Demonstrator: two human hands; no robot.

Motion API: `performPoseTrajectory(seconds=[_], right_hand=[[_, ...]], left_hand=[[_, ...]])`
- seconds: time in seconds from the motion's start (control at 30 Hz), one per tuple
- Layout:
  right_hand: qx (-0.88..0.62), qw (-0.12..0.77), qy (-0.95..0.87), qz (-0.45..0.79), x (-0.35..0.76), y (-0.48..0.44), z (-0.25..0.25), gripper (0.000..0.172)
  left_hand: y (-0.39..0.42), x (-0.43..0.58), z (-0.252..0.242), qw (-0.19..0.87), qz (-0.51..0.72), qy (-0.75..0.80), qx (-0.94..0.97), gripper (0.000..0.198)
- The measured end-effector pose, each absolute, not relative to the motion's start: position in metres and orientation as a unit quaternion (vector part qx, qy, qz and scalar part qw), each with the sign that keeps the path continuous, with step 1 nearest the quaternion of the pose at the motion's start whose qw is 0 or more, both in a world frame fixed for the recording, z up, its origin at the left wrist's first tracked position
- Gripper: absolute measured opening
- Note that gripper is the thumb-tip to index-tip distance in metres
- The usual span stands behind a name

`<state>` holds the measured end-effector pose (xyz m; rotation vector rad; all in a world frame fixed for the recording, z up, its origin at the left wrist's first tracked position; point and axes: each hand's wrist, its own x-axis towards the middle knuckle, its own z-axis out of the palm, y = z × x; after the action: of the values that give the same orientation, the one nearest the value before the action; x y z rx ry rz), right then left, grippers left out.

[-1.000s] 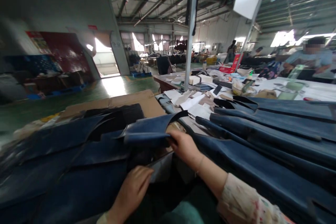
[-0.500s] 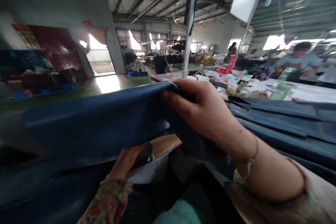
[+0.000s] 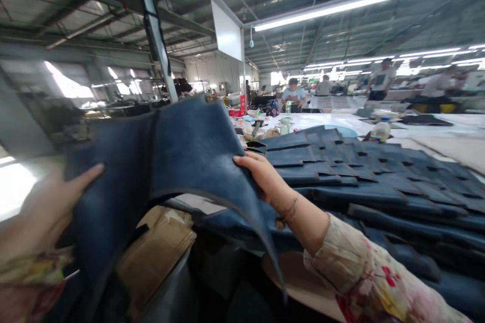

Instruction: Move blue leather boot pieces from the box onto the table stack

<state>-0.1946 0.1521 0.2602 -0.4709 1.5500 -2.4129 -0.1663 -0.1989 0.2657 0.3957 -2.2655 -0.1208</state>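
Note:
A large dark blue fabric piece (image 3: 182,156) hangs lifted in front of me, curved and drooping to a point at the bottom. My right hand (image 3: 261,176) grips its right edge, fingers closed on the cloth. My left hand (image 3: 49,207), blurred at the left edge, holds the piece's left side with the thumb lying across the fabric. To the right, several matching blue fabric pieces (image 3: 341,161) lie overlapped in rows on the table.
A brown cardboard box (image 3: 159,247) sits below the lifted cloth. A steel pole (image 3: 155,35) rises behind it. A white worktable (image 3: 341,121) with bottles and clutter stretches back. Several people (image 3: 293,93) work at far tables.
The view has swung right. The blue piece has been lifted off the pile and spread between both hands; my left hand came up from below to hold its left side.

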Motion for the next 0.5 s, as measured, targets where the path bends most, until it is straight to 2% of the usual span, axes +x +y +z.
performPoseTrajectory(seconds=[0.1,0.23,0.37,0.5], right_hand=[[-0.167,0.162,0.489,-0.841,-0.182,0.167,0.237,0.021],[-0.145,0.171,0.459,-0.86,-0.177,0.166,0.22,0.033],[-0.07,0.193,0.472,-0.857,-0.194,0.162,0.215,0.022],[-0.028,0.21,0.444,-0.87,-0.224,0.165,0.21,0.018]], left_hand=[[-0.144,-0.225,0.322,0.387,-0.127,-0.908,0.1,0.052],[-0.039,-0.304,0.358,0.384,-0.083,-0.914,-0.099,0.042],[0.062,-0.368,0.354,0.336,-0.015,-0.929,-0.156,0.03],[0.133,-0.406,0.325,0.289,0.065,-0.935,-0.192,0.025]])
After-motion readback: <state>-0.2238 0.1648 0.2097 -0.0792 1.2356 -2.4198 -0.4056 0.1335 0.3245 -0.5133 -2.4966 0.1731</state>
